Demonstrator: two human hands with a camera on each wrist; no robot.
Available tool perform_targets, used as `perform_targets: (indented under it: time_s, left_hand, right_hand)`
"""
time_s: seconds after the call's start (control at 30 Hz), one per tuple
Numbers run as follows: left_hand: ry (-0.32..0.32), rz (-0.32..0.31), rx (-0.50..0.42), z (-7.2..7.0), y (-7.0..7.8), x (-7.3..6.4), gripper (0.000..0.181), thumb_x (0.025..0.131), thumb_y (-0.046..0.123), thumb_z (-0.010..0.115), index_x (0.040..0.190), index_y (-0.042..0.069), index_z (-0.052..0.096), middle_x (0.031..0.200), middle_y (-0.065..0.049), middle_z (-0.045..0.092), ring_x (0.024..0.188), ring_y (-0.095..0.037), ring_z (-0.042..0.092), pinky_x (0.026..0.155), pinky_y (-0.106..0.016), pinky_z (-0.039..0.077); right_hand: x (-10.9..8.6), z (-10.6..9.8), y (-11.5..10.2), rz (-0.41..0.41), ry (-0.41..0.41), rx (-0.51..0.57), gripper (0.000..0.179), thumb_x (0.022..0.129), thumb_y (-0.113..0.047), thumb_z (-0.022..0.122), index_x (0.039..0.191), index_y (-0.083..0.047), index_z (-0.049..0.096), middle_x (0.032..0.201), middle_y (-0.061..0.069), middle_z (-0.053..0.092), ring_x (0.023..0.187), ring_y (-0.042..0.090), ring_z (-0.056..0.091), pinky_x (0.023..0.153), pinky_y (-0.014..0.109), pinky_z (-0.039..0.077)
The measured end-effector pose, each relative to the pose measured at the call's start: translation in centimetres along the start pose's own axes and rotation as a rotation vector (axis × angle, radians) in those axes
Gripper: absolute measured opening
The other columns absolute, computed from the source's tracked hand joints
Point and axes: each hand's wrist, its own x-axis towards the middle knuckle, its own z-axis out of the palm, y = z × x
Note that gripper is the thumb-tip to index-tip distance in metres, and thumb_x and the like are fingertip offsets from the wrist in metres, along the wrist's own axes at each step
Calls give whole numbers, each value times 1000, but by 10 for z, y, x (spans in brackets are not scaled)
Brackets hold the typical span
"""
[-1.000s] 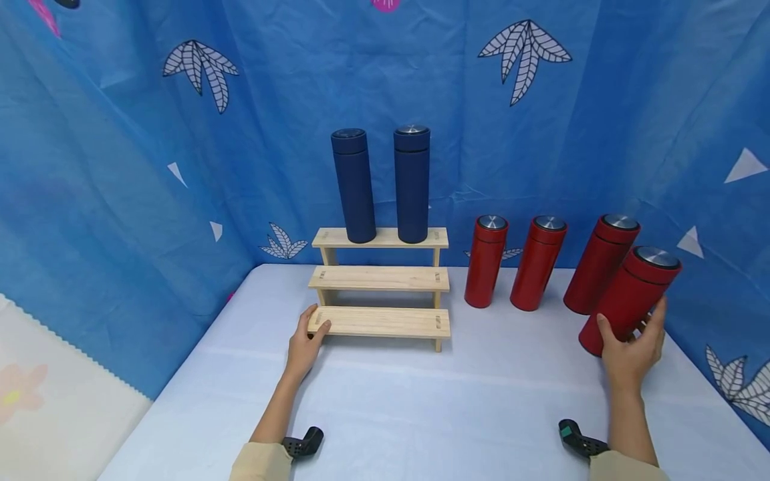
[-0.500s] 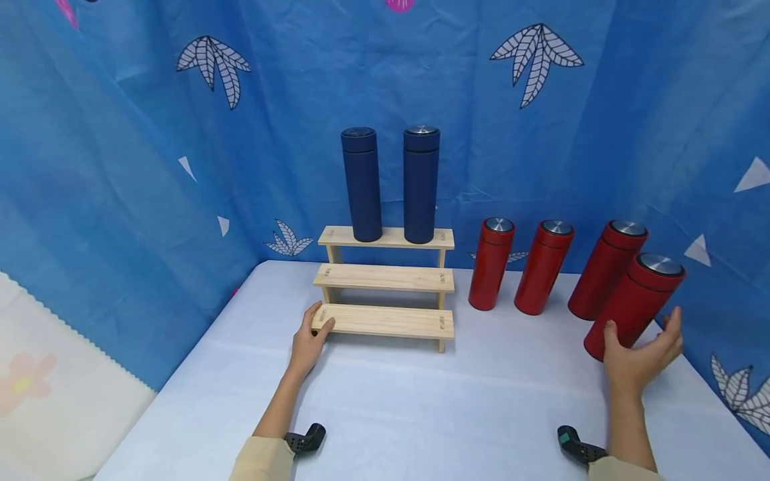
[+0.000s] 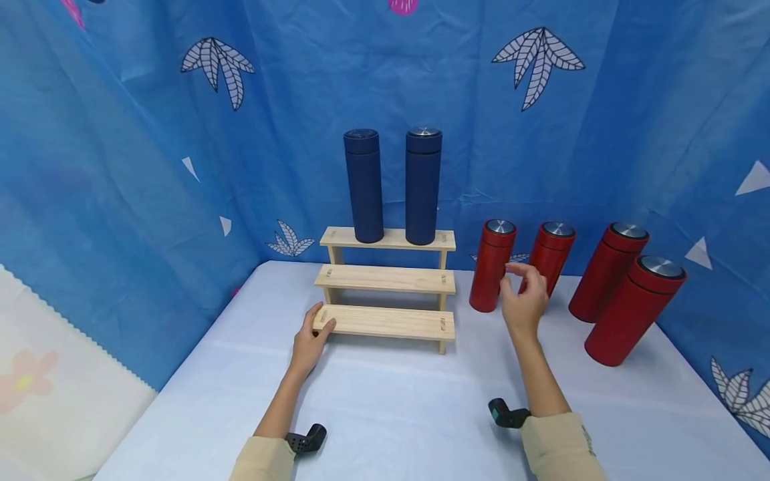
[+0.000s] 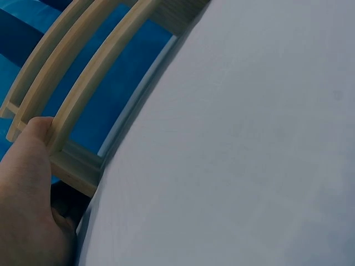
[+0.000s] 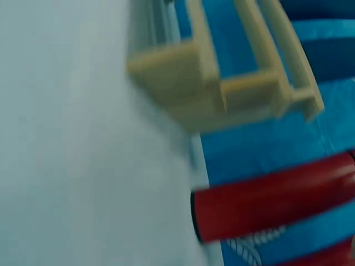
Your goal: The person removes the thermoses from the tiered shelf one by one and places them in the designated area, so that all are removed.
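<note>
The left hand (image 3: 308, 347) has its thumb and fingers gripping the left end of the lowest of three shelves on one pale wooden stand (image 3: 385, 322), while the right hand (image 3: 525, 306), fingers loosely curved and thumb apart, holds nothing in front of the second from left of four red bottles (image 3: 636, 310). All four stand on the white tabletop (image 3: 391, 414) to the right of the stand, three farther back and one nearer; two dark blue bottles (image 3: 363, 190) stand apart on the top shelf, before blue cloth (image 3: 457, 80).
</note>
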Motion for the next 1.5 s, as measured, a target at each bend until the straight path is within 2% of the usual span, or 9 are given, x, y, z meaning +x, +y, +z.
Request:
perform_targets:
  time_s: [0.17,0.43,0.6,0.73,0.87,1.0,1.17,1.27,1.5]
  left_hand:
    - [-1,-4,-9,0,0,-1,70,88,51,54,144,16,29,142,-20,35,130,-36,32,105,-51,25]
    - [8,11,0,0,1,1,69,89,48,55,143,14,30,142,-20,36,129,-36,33,104,-50,27]
    - [-3,-6,2,-1,-1,0,68,89,48,54,144,16,29,143,-18,35,130,-35,32,105,-49,26]
    - [-8,-6,-1,-1,-2,0,69,89,48,55,144,15,29,143,-18,34,131,-35,32,105,-49,26]
    - [-1,3,-8,-1,0,1,68,89,48,55,144,16,29,143,-18,35,130,-35,32,105,-49,26]
    - [-6,-2,-6,-1,0,2,69,89,48,55,144,15,29,142,-19,36,130,-35,33,105,-49,26]
    - [-12,-6,-1,0,0,0,69,89,48,55,144,14,29,143,-19,35,130,-36,32,104,-51,27]
    - [-8,-10,6,1,0,-1,69,89,48,55,144,14,29,143,-18,34,130,-36,32,104,-51,26]
    - [6,-3,-2,0,-1,1,68,89,48,55,144,16,30,143,-17,35,131,-35,32,104,-51,26]
  right_hand:
    - [8,50,-23,66,-122,125,21,84,-3,63,105,-5,62,101,8,65,99,19,55,88,38,42]
    - [39,104,-56,43,-249,317,65,85,-14,68,140,-18,33,135,7,42,124,21,41,103,38,33]
    - [46,131,-56,75,-328,339,81,84,-20,70,147,-28,18,147,3,26,132,22,31,107,41,26]
    - [48,144,-58,90,-440,299,91,84,-26,70,148,-33,5,153,0,13,136,25,22,108,43,22]
    - [51,150,-62,80,-537,241,95,86,-29,67,146,-38,-5,154,-9,2,139,15,10,110,46,16]
    - [53,154,-62,70,-553,159,94,88,-28,64,145,-40,-9,154,-6,4,139,14,10,109,47,18]
    - [47,152,-61,80,-500,67,93,88,-29,65,145,-44,-7,150,5,22,134,23,28,103,50,29]
    - [40,145,-63,61,-458,60,93,86,-30,66,145,-44,-4,145,8,29,129,25,34,101,51,32]
    - [17,107,-69,-83,-363,164,92,83,-23,70,149,-33,6,141,9,34,127,21,35,101,48,34]
